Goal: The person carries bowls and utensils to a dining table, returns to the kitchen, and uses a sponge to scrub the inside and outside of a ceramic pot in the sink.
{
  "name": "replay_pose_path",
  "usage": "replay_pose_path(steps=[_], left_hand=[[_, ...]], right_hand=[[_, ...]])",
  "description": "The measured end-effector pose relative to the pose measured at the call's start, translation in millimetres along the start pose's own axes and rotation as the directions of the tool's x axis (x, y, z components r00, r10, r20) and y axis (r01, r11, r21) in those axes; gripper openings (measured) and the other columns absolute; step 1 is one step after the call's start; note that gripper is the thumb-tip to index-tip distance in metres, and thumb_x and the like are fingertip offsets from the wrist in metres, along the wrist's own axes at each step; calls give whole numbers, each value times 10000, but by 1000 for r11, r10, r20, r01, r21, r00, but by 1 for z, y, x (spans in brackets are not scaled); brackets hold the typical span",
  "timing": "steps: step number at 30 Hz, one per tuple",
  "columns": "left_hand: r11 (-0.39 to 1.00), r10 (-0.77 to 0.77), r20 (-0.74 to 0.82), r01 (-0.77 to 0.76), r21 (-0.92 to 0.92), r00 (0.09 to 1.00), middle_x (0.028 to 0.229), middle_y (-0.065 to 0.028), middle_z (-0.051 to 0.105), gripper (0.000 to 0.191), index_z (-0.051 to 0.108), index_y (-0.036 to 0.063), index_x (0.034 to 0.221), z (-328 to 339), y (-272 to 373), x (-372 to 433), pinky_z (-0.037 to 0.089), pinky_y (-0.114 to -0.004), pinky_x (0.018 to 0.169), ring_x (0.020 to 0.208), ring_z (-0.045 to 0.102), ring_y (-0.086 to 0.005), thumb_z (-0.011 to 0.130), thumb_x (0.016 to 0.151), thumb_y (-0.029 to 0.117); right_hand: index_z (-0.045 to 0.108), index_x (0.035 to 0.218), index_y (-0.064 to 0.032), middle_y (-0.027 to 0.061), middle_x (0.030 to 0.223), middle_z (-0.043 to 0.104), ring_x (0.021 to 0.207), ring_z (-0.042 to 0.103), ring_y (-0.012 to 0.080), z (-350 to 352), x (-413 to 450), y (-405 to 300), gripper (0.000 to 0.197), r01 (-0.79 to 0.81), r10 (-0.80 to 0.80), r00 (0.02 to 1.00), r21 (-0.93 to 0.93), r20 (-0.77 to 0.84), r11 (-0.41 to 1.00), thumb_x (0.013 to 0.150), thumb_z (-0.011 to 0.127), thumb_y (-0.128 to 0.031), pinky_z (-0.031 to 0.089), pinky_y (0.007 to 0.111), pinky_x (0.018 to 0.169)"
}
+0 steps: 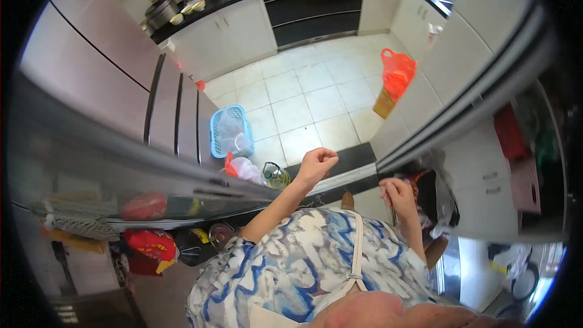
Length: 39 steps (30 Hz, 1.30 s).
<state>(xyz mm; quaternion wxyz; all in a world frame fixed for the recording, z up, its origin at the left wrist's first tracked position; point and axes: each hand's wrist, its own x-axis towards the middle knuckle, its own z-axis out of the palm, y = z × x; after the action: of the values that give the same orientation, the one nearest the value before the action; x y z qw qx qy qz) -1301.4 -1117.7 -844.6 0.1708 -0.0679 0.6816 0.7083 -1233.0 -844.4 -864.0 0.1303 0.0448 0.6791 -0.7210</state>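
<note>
In front of my body, my left hand hangs in the air over the doorway threshold, its fingers curled in towards the thumb. Nothing shows in it. My right hand is lower and further right, with loosely bent fingers and no object visible in them. It is nearest to the end of the right door frame. Left of my left hand, an oil bottle with a dark handle stands on the floor beside a white plastic bag.
A blue plastic basket with a clear liner bag stands by the fridge. Opposite, a red plastic bag rests on a cardboard box against the wall. Bowls and a metal pot line the dark counter beyond the tiled floor.
</note>
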Motion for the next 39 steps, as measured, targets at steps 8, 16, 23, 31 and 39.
replay_pose_path(steps=[8,16,23,31,39], left_hand=[[987,-29,-432,-41,-153,901,609,15,533,172,620,28,927,-63,43,114,378,-205,440,485,482,-67,670,846,171],[963,4,-501,-138,-231,865,821,-39,597,250,583,13,1065,-142,79,277,452,-225,557,667,556,-92,627,876,170],[920,36,-452,-206,-334,891,1351,-141,443,584,348,48,1394,-172,161,436,457,-368,914,1127,530,-219,603,891,201],[802,-75,-534,-267,-534,842,1228,-155,555,479,435,32,1322,-265,176,589,490,-344,852,1041,583,-226,583,904,214],[765,-156,-709,-369,-528,688,1164,-164,592,375,495,3,1213,-379,255,713,523,-322,790,1000,610,-246,541,931,245]], right_hand=[[645,962,5,83,697,637,657,613,114,79,260,-113,204,394,-212,783,-203,585,897,916,522,-152,478,268,603],[620,1060,-3,59,731,633,567,556,95,106,482,-133,223,246,-87,694,-121,715,962,923,510,-140,453,244,523],[570,1117,16,82,787,632,511,535,85,64,646,-147,240,2,13,773,-22,634,1000,921,469,-77,432,215,428],[572,1106,39,112,823,637,529,550,107,36,869,-153,247,-156,127,780,-6,613,988,916,478,-87,452,231,455],[545,1168,25,112,907,646,554,567,114,197,1096,-247,264,10,-1,650,-7,760,1000,940,457,-74,472,231,490]])
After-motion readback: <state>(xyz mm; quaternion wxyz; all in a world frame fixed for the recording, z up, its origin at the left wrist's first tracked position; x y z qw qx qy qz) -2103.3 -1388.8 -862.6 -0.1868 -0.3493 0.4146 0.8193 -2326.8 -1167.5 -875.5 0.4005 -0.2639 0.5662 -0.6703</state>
